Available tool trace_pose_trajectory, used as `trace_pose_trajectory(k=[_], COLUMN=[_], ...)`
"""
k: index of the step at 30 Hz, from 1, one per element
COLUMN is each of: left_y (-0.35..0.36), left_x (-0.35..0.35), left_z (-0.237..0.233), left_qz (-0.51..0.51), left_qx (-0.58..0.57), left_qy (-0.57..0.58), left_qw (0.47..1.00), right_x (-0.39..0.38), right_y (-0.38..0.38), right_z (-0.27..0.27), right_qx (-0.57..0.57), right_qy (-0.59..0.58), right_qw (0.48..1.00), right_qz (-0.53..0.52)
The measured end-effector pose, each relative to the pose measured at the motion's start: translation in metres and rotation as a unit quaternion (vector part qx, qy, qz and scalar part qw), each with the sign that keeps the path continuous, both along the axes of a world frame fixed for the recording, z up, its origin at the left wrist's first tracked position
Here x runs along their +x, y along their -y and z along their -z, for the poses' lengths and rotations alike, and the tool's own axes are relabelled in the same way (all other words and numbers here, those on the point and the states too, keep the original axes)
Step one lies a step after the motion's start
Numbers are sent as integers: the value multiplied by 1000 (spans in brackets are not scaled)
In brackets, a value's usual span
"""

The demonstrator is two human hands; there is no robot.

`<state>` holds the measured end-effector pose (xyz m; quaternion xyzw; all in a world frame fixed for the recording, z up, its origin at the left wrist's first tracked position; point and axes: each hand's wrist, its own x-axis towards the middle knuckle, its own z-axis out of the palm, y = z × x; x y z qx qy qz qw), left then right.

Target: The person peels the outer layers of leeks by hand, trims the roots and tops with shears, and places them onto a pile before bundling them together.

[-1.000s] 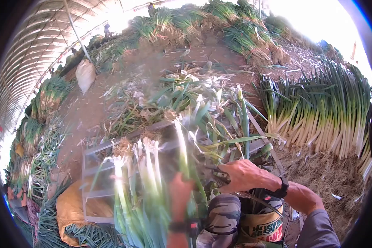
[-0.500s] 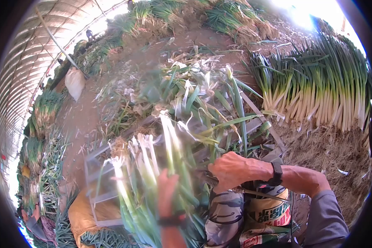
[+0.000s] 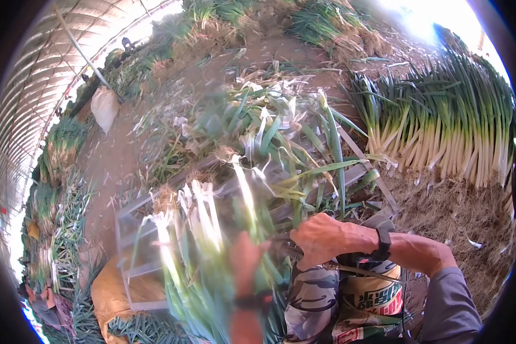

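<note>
My left hand [image 3: 246, 252], with a dark band at the wrist, is smeared by motion; its grip cannot be made out. It is over the green part of several leeks [image 3: 206, 221], right below a white leek stalk [image 3: 243, 186] with roots at its top. To its right my right hand [image 3: 325, 236], wearing a black watch, is closed around a dark, slim tool [image 3: 282, 243] whose kind is mostly hidden. This tool points toward my left hand. A thin hose or rod [image 3: 372, 273] runs below the right wrist, over my legs.
A clear plastic-looking frame [image 3: 126, 278] and an orange sack [image 3: 110, 289] are at lower left. Trimmed leaves [image 3: 269, 123] are heaped ahead. Upright leeks [image 3: 441, 126] stand in a dense row at right. A pale bag [image 3: 105, 109] sits farther off, beside a slanted pole [image 3: 77, 46].
My left hand has moved a little to the right. The rooted leek stalk above it has also shifted right, while my right hand stays nearly in place.
</note>
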<state>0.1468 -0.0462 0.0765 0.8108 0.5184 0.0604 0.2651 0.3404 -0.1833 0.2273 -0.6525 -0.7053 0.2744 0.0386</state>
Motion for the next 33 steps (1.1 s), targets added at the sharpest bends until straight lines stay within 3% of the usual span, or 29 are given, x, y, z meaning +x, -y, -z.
trace_pose_trajectory(k=[6, 7, 11, 17, 20, 23, 29, 33], left_y=[22, 37, 59, 73, 60, 56, 43, 24], left_x=[13, 19, 20, 3, -6, 3, 13, 20], left_z=[26, 15, 11, 43, 63, 36, 22, 17], left_qz=[62, 38, 106, 100, 91, -51, -59, -26], left_qx=[62, 85, 98, 256, 298, 236, 189, 86], left_qy=[75, 72, 39, 219, 213, 197, 108, -13], left_qw=[993, 993, 989, 936, 926, 950, 974, 996], right_x=[8, 13, 13, -6, -12, -15, -15, -10], right_y=[2, 3, 4, -2, -3, -3, -10, -16], right_z=[-13, -10, -13, -8, -13, -13, -9, 0], right_qx=[4, 23, 10, -61, -60, -43, -11, 42], right_qy=[21, 31, 31, 27, 22, 32, 38, 14], right_qw=[999, 998, 999, 998, 997, 998, 999, 999], right_qz=[48, 52, 41, -21, -37, -42, -3, 27])
